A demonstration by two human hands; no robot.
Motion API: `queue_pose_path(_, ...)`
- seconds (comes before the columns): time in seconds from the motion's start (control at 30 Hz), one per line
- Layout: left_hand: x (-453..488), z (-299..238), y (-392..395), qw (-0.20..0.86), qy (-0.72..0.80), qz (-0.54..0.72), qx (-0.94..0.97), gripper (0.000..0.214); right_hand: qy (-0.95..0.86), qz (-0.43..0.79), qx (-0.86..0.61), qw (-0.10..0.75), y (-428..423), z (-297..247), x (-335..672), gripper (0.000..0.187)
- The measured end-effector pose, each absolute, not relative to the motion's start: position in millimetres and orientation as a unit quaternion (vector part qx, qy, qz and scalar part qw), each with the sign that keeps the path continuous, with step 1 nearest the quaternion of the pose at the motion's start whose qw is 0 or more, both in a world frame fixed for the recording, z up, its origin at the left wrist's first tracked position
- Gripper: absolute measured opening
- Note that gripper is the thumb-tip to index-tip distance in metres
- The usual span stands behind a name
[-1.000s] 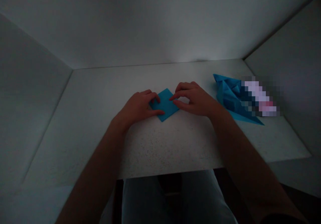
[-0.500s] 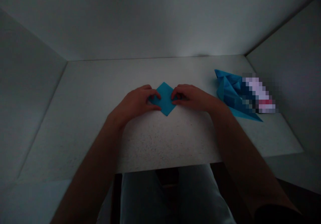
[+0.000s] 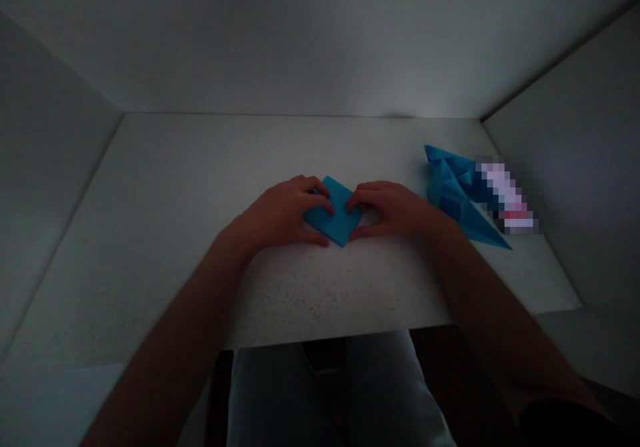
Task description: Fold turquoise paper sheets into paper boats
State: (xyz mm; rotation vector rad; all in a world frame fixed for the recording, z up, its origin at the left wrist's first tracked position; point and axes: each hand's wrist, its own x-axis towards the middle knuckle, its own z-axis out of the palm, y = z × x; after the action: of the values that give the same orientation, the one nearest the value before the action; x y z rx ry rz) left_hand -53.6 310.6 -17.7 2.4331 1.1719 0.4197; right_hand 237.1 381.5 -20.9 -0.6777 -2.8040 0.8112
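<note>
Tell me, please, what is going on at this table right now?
A person sits at a white table in dim light, working a small blue folded paper that lies flat on it. The left hand and right hand press on the paper from either side, fingertips on its edges. Farther right, apart from the hands, lies a pile of blue folded paper, next to a blurred patch that cannot be made out.
</note>
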Motion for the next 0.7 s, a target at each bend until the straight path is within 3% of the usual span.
queue_pose_path(0.07,-52,-16,310,0.191,0.425,0.151,0.872,0.045,-0.936,0.263,-0.215,0.096,380,-24,240,0.044)
queue_pose_path(0.27,-56,-9,315,0.215,0.445,0.119,0.861,0.017,-0.93,0.249,-0.218,0.158,381,-27,239,0.03)
queue_pose_path(0.5,-67,-3,313,0.244,0.467,0.133,0.839,0.016,-0.916,0.313,-0.231,0.098,383,-22,248,0.026)
queue_pose_path(0.7,-63,-7,314,0.207,0.503,0.113,0.831,0.024,-0.924,0.236,-0.26,0.151,384,-21,248,0.013)
